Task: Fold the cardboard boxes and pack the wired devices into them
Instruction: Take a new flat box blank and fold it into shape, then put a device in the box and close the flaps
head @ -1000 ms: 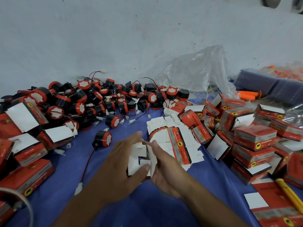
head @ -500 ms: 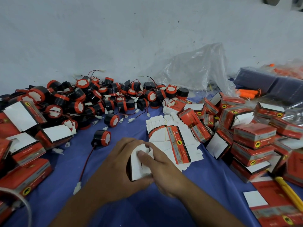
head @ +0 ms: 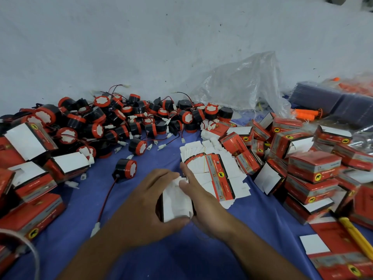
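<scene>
Blank from 1 s ago is now forming a box [head: 174,202] — left hand [head: 144,205] and right hand [head: 204,201] both gripping it, pressing end shut — packing next.

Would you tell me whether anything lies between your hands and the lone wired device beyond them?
Nothing visible does: only bare blue cloth separates the left hand, gripping the cardboard box, from the wired device.

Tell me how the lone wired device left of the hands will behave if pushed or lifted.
The wired device is a round drum on its side, so a push would probably roll it. Its thin wire looks floppy and would likely dangle, trailing its white connector.
</scene>
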`<state>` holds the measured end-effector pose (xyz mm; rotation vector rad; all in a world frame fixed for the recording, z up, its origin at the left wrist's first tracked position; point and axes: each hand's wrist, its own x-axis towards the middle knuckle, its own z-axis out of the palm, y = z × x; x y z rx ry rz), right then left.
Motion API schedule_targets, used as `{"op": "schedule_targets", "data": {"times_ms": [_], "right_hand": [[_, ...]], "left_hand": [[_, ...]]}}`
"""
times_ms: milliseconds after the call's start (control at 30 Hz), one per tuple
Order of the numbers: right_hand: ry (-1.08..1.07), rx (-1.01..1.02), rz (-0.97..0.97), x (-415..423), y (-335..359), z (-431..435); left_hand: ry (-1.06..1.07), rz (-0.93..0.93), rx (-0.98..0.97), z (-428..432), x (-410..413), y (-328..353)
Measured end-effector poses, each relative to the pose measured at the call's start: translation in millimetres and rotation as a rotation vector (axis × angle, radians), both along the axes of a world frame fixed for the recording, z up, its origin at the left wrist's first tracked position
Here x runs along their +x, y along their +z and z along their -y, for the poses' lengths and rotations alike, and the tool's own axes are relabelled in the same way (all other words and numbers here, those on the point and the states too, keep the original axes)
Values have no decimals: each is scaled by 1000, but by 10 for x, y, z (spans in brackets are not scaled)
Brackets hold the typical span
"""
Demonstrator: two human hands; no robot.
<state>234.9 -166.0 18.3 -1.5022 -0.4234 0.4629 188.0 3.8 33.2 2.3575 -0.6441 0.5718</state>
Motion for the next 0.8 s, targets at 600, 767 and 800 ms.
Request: {"op": "schedule_targets", "data": {"times_ms": [600,767,800], "right_hand": [[63,37,100,7,11,46],[30,37,225,28,66,80],[43,31,240,29,71,95]], "left_hand": [[10,54,15,-63,-2,53],[61,168,61,11,9,-22],[65,194,79,16,18,-51]]}}
